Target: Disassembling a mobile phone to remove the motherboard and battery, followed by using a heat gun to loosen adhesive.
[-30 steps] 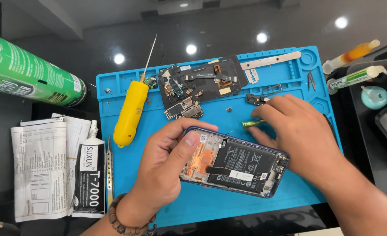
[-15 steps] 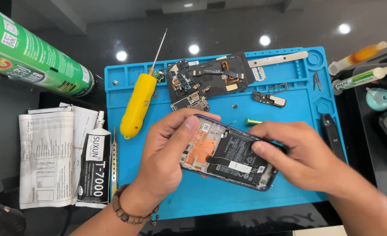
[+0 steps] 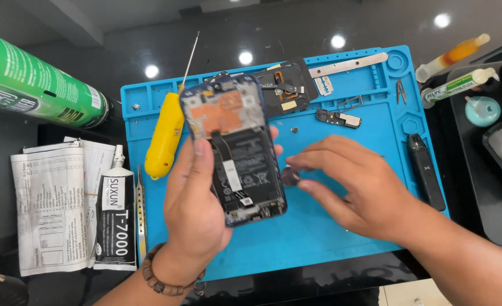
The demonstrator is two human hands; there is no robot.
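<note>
A dark glossy surface [image 3: 330,22] carries my blue mat [image 3: 319,238]. My left hand [image 3: 197,209] is clamped around the opened phone [image 3: 236,147], raised upright above the mat. My right hand [image 3: 358,190] pinches a small dark part [image 3: 289,177] just beside it.

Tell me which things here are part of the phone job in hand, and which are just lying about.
In hand:
left hand gripping the opened dark-blue phone
right hand pinching a small dark round part
blue silicone work mat

Lying about:
yellow-handled screwdriver
black glue tube
green spray can
folded paper leaflet
slim black stick-shaped device
</note>
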